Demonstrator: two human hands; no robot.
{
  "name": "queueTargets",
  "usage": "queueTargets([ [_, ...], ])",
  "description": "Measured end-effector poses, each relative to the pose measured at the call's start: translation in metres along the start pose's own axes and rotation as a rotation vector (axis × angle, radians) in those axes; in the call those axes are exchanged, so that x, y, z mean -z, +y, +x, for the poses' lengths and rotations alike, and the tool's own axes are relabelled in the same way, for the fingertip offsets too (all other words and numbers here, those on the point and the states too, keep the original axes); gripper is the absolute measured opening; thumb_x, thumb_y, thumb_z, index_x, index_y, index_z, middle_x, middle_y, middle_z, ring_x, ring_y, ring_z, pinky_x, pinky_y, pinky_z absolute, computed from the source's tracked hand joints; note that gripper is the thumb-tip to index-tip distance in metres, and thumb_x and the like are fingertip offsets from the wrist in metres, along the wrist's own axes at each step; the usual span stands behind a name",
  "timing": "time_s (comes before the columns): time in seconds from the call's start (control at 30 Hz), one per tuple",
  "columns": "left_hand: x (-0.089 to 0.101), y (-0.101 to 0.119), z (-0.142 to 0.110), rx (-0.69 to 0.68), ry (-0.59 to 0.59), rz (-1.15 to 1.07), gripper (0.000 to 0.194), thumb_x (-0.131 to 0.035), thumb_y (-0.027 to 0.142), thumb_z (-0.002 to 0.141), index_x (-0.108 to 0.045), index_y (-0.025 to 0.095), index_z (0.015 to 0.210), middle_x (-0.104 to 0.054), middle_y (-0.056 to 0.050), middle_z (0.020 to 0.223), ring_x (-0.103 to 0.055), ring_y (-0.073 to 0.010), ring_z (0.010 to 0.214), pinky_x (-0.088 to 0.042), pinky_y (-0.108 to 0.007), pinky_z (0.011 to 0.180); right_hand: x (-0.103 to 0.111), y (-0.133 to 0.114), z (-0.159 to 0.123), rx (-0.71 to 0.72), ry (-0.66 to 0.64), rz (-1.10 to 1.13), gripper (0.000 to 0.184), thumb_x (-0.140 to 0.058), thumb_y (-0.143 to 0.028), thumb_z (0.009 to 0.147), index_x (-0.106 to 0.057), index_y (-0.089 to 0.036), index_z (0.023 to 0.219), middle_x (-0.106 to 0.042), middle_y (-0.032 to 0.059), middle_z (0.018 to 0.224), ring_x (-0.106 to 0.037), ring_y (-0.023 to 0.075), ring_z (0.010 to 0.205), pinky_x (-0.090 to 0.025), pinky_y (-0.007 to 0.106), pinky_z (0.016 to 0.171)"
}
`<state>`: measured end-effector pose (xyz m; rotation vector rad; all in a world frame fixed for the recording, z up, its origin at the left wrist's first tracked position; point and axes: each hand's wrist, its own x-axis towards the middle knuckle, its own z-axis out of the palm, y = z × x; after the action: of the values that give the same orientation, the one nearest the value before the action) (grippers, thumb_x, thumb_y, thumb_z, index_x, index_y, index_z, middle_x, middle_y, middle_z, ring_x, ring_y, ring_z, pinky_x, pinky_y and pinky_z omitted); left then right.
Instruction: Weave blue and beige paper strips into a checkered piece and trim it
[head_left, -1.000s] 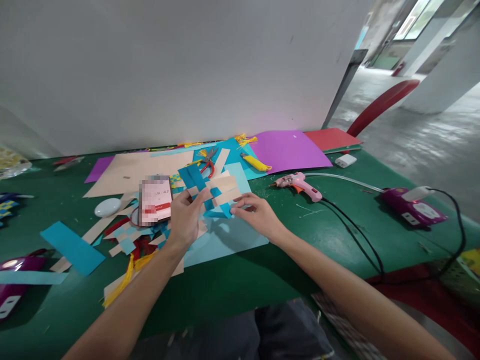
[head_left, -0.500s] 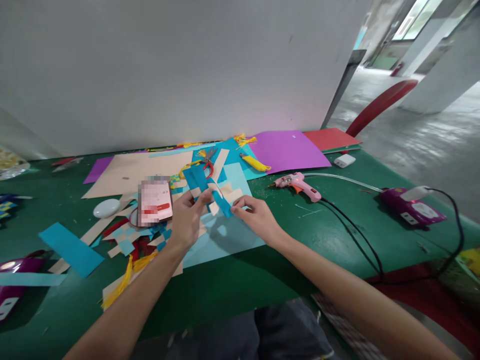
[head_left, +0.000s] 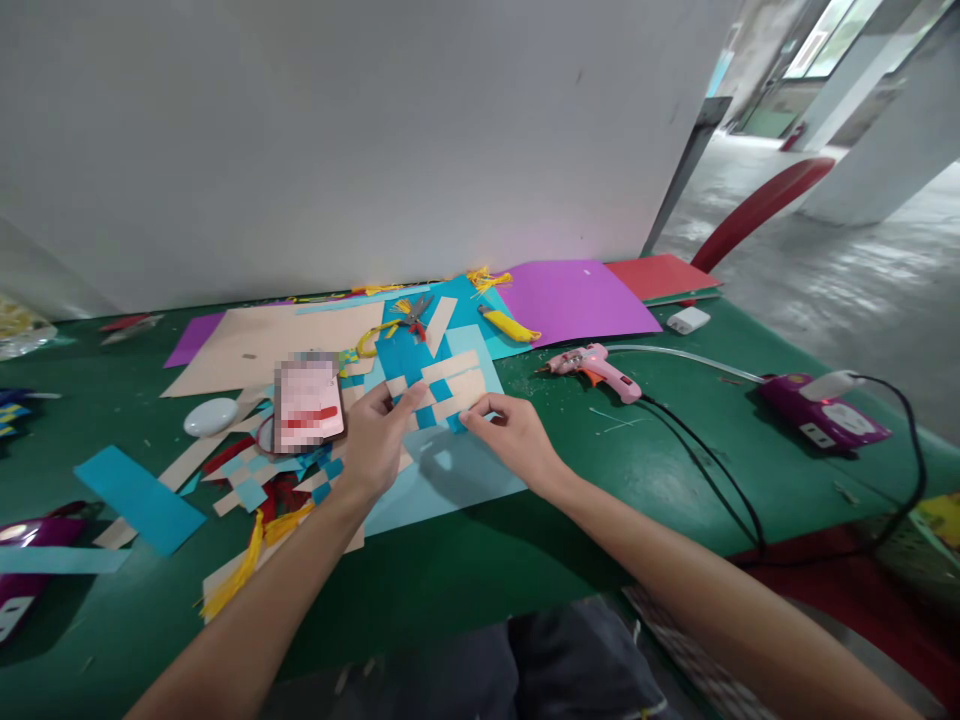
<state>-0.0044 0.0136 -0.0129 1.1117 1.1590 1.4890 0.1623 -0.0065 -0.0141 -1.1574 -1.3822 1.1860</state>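
Note:
A small weave of blue and beige paper strips (head_left: pixel 439 385) is held just above the green table (head_left: pixel 660 450). My left hand (head_left: pixel 379 440) pinches its left edge with thumb and fingers. My right hand (head_left: pixel 510 435) pinches its lower right corner. Under both hands lies a light blue paper sheet (head_left: pixel 450 475). A phone (head_left: pixel 309 405) rests just left of my left hand.
Scissors (head_left: pixel 415 315), a yellow cutter (head_left: pixel 510 323) and purple (head_left: pixel 577 300), red (head_left: pixel 660 275) and beige (head_left: pixel 270 345) sheets lie behind. A pink glue gun (head_left: pixel 596 368) with its black cable sits to the right, near a purple power strip (head_left: pixel 825 420). Loose strips litter the left.
The weave was turned and a blue strip flexed between my hands half a second ago. Now the strips lie flat in the weave and both hands sit slightly lower.

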Motion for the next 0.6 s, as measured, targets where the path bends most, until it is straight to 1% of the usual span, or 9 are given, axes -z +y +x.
queueTargets([
  [0.17,0.0004,-0.0020,-0.0004,0.003,0.004,0.071,0.031,-0.077,0.040,0.068,-0.072,0.015,0.085,-0.071,-0.005,0.082,-0.064,-0.0185,0.076,-0.052,-0.030,0.072,-0.0016,-0.0032,-0.0011,-0.007,0.000,-0.010,0.021,-0.062,-0.035,0.075,-0.061,-0.018,0.062,-0.061,-0.0002,0.066,-0.048,0.0108,0.057,-0.036,0.025,0.055],
  [0.33,0.0011,-0.0034,0.0003,0.017,0.022,0.042,0.033,-0.079,0.038,0.066,-0.073,0.015,0.089,-0.072,-0.005,0.084,-0.064,-0.0182,0.075,-0.053,-0.031,0.071,-0.0025,-0.0039,-0.0006,-0.009,-0.026,0.008,0.017,-0.066,-0.033,0.072,-0.068,-0.017,0.065,-0.065,0.0013,0.069,-0.052,0.0123,0.061,-0.038,0.026,0.059],
  [0.43,-0.0001,-0.0019,-0.0009,0.023,0.030,0.019,0.033,-0.080,0.036,0.066,-0.073,0.015,0.090,-0.072,-0.005,0.084,-0.065,-0.0189,0.076,-0.053,-0.031,0.072,-0.0027,-0.0019,0.0008,0.014,-0.009,0.024,0.015,-0.068,-0.031,0.070,-0.070,-0.017,0.065,-0.065,0.0025,0.072,-0.054,0.0134,0.066,-0.040,0.026,0.062],
  [0.5,-0.0018,-0.0005,-0.0026,0.040,0.021,-0.016,0.034,-0.079,0.036,0.066,-0.072,0.015,0.093,-0.072,-0.005,0.086,-0.066,-0.0201,0.079,-0.054,-0.033,0.073,-0.0033,-0.0001,0.0017,0.007,0.018,0.027,0.015,-0.070,-0.031,0.069,-0.071,-0.017,0.064,-0.063,0.0023,0.072,-0.054,0.0131,0.066,-0.040,0.026,0.062],
  [0.6,-0.0049,0.0011,-0.0055,0.071,0.008,-0.065,0.037,-0.079,0.036,0.068,-0.071,0.015,0.097,-0.072,-0.006,0.093,-0.066,-0.0217,0.084,-0.054,-0.035,0.076,-0.0050,0.0026,0.0021,-0.037,0.045,0.035,0.016,-0.071,-0.032,0.068,-0.071,-0.017,0.063,-0.063,0.0017,0.066,-0.052,0.0125,0.062,-0.038,0.025,0.057],
])
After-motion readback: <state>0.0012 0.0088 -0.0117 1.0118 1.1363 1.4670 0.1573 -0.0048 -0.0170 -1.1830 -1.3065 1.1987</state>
